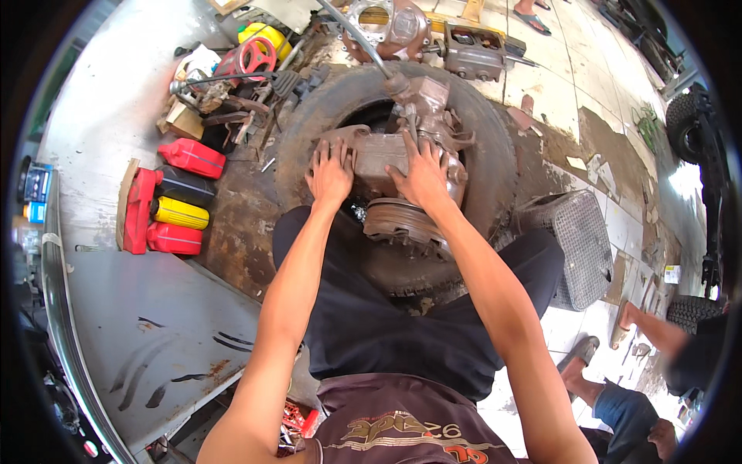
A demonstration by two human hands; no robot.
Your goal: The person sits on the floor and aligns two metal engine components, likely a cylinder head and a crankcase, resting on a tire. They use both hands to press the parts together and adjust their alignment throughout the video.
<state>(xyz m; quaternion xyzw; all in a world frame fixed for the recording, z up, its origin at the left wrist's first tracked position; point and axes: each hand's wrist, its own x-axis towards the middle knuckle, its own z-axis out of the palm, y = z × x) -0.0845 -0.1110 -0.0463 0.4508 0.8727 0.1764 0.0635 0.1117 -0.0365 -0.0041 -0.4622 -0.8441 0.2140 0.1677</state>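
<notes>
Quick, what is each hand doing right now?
Left hand: open, fingers spread flat on the greasy grey metal gearbox.
Right hand: open, palm pressed on the same gearbox.

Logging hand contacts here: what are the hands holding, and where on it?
Both hands press on the greasy gearbox lying in the tyre: left hand flat on its left end, right hand on the top of the housing. Neither clearly grips it.
</notes>
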